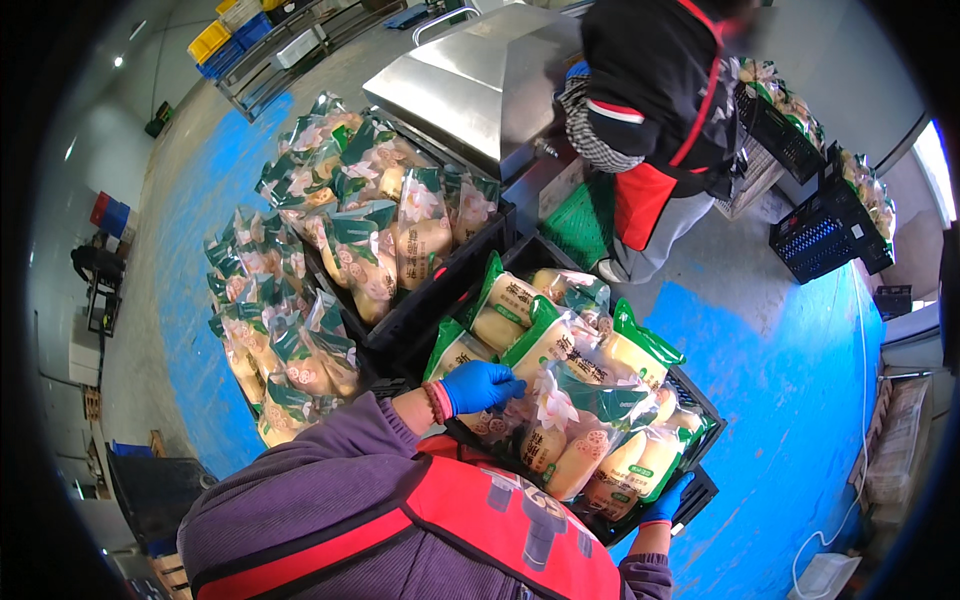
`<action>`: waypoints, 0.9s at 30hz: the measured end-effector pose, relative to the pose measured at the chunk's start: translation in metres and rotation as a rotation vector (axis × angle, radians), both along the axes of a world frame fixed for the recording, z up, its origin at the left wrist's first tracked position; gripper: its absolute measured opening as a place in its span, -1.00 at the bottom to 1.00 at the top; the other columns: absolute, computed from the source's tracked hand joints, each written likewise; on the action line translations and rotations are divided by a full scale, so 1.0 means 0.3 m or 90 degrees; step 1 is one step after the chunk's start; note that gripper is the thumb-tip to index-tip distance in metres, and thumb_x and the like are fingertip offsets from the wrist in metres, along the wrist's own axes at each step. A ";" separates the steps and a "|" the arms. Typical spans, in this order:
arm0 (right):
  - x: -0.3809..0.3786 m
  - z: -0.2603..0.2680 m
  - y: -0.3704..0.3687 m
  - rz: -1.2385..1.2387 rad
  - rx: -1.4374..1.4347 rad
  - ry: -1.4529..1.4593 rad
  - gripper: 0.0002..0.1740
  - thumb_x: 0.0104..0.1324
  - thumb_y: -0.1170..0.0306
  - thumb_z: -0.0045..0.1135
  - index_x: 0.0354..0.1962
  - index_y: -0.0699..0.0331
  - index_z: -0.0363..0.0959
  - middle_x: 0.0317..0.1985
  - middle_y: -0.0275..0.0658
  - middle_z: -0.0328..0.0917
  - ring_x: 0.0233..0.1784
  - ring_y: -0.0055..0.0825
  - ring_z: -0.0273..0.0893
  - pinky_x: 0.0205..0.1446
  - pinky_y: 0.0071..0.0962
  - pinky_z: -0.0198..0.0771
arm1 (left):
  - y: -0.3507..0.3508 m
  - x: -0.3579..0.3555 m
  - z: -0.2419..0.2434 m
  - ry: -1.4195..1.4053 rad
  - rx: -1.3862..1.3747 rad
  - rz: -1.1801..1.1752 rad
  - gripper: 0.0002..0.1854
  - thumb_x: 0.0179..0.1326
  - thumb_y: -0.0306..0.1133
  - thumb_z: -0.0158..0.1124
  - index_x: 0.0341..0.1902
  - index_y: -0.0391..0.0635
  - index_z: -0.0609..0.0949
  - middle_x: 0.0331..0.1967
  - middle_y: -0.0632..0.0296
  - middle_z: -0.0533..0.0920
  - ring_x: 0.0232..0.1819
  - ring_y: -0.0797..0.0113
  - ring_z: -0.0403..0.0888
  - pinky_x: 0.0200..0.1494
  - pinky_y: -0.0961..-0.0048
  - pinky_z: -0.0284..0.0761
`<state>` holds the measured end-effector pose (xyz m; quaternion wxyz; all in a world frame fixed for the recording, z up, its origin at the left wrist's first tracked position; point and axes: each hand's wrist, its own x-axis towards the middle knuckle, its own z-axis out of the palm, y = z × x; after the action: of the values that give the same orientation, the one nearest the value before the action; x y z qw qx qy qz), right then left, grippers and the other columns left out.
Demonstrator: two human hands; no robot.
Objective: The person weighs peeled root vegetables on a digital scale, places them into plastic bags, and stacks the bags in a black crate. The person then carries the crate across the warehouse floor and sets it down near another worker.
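Note:
My left hand [484, 386], in a blue glove, has its fingers curled together at the upper left edge of a clear plastic bag of lotus root [574, 435]. The bag has a printed pink flower and a dark green top. It lies over other packed bags in a black plastic crate [697, 397] before me. Down at the crate's near right corner is my right hand [670, 499], also gloved in blue. It touches the crate's side close to a green-edged lotus root bag [630, 465]; its fingers are partly hidden, and their grip is unclear.
Another black crate [405, 307] heaped with lotus root bags adjoins at left, beside more stacked bags [277, 322]. A co-worker [652, 112] stands ahead by a stainless steel machine [457, 82] and a green crate [577, 225]. Filled black crates [817, 232] stand farther right on the blue-painted floor [750, 450].

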<state>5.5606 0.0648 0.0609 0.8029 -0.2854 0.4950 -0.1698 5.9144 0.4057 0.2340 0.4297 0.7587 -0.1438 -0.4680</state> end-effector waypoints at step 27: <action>0.000 0.006 0.007 -0.003 0.002 0.024 -0.03 0.35 -0.40 -0.34 0.37 0.22 0.21 0.35 -0.21 0.33 0.32 -0.18 0.37 0.39 -0.22 0.26 | -0.009 0.015 -0.028 0.020 0.006 -0.013 -0.65 0.37 -0.07 0.20 -0.16 -0.15 0.67 -0.46 0.23 0.70 -0.42 0.49 0.68 -0.32 0.51 0.62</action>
<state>5.5606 0.0667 0.0628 0.7933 -0.2864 0.5110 -0.1657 5.9190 0.4029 0.2256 0.4238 0.7517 -0.1427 -0.4847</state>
